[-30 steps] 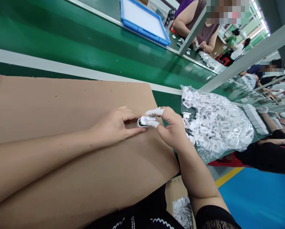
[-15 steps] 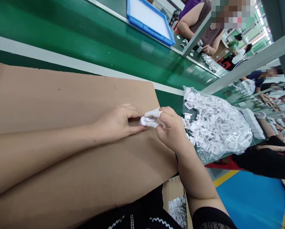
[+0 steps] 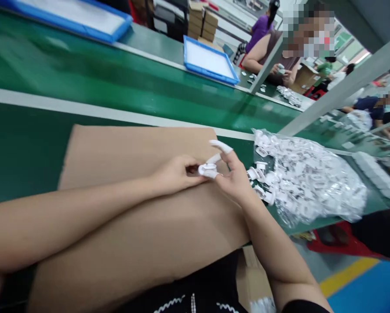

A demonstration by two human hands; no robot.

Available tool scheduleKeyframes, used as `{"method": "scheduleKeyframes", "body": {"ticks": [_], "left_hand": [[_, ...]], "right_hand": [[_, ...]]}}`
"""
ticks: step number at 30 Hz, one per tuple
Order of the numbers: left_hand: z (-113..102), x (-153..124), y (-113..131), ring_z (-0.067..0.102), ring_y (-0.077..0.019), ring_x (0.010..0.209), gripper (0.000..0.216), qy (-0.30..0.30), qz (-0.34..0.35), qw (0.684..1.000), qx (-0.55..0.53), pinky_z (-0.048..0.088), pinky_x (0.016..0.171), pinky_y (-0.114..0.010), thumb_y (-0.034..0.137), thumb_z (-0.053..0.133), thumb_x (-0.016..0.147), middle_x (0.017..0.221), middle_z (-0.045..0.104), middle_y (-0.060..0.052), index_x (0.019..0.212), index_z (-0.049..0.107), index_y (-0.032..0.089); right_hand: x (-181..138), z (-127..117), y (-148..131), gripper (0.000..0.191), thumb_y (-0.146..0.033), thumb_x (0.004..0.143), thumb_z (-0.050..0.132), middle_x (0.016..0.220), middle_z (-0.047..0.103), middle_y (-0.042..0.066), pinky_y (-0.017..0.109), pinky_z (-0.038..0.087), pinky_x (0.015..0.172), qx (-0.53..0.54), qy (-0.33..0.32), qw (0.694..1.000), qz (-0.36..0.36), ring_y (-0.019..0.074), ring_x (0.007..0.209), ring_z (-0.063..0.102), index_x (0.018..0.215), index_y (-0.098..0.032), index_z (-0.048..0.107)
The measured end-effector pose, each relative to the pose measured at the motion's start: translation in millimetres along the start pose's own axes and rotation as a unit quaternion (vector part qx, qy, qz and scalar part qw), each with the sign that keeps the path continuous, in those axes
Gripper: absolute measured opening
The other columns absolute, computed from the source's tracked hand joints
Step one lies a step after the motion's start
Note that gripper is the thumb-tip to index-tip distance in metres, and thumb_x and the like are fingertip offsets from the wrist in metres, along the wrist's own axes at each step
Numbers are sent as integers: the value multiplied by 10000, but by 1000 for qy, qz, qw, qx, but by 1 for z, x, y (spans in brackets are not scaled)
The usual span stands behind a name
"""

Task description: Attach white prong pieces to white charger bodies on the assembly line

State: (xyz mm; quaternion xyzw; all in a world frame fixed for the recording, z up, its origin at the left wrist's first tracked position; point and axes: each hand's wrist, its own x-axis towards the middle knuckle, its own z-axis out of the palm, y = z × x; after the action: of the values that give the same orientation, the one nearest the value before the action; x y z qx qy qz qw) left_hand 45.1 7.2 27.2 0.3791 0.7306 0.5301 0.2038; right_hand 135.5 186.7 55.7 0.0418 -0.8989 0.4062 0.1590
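Near the cardboard's (image 3: pixel 132 145) edge, left hand (image 3: pixel 173 174) and right hand (image 3: pixel 236 177) half-closed on white part (image 3: pixel 207 168)

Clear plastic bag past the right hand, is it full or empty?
Not empty: the bag holds a heap of white parts, visible through the plastic. Whether it is completely full, I cannot tell.

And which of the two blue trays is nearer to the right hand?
The tray beside the narrow post, wholly in view, is nearer the right hand; the other tray lies farther left, cut by the picture's top edge.
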Motion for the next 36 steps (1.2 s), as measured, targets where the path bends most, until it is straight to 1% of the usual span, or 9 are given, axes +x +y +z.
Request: {"method": "scheduleKeyframes", "body": {"ticks": [3,6,12,17,20,23,25,31,36], "left_hand": [[-14,17,-3,686,-244,798,376,18,-30,999,8,531,734,-347,506,778,768,871,765,-54,990,802,203],[-56,48,-18,687,-231,816,355,153,-78,983,61,525,749,-322,450,816,745,886,771,-46,992,800,195],[-173,84,-53,645,-324,1095,256,396,-174,886,164,459,954,-394,253,743,789,1138,735,-151,1011,726,127],[-211,77,-61,581,-391,1193,338,470,-235,834,167,414,1018,-463,205,819,694,1167,692,-212,994,682,127],[-202,75,-51,376,-448,1400,529,520,-225,806,169,303,1123,-552,240,835,699,1419,515,-275,1168,621,120],[-167,76,-37,403,-374,1394,309,503,-160,835,157,312,1149,-509,281,730,831,1401,538,-200,1105,642,171],[-129,75,-29,575,-293,1195,113,434,-108,885,131,426,1062,-425,303,692,870,1162,665,-121,897,660,197],[-6,53,-9,587,-181,681,487,160,17,986,39,488,654,-324,568,741,817,710,607,-23,589,500,211],[9,36,-11,608,-219,833,292,25,95,995,32,481,761,-361,488,626,914,884,643,-64,854,716,216]], "right_hand": [[4,4,9,786,-335,764,806,1218,667,95,441,481,1053,104,90,989,56,236,1075,636,1465,-248,462],[8,10,21,736,-437,802,784,1288,630,122,472,517,1012,123,135,978,103,248,1079,618,1447,-249,485],[6,22,28,605,-477,860,714,1203,669,133,516,541,979,81,53,992,86,272,1043,645,1384,-222,551],[3,25,25,556,-456,877,683,1188,695,124,510,543,986,39,15,996,76,282,1062,661,1376,-239,569],[3,24,26,536,-440,872,682,1172,700,123,504,551,984,41,8,996,82,278,1052,669,1355,-231,582],[4,24,28,498,-418,859,692,1151,706,113,504,543,1006,41,-8,996,77,278,1061,672,1314,-235,607],[4,25,29,488,-409,856,698,1148,708,110,507,532,1022,38,-16,997,72,280,1078,670,1304,-235,613],[2,24,28,436,-328,861,692,1156,721,112,456,547,993,81,-4,993,91,252,1033,702,1271,-202,615],[2,26,34,365,-180,812,699,1114,739,79,379,553,915,78,-2,993,90,215,984,703,1175,-194,665]]}}
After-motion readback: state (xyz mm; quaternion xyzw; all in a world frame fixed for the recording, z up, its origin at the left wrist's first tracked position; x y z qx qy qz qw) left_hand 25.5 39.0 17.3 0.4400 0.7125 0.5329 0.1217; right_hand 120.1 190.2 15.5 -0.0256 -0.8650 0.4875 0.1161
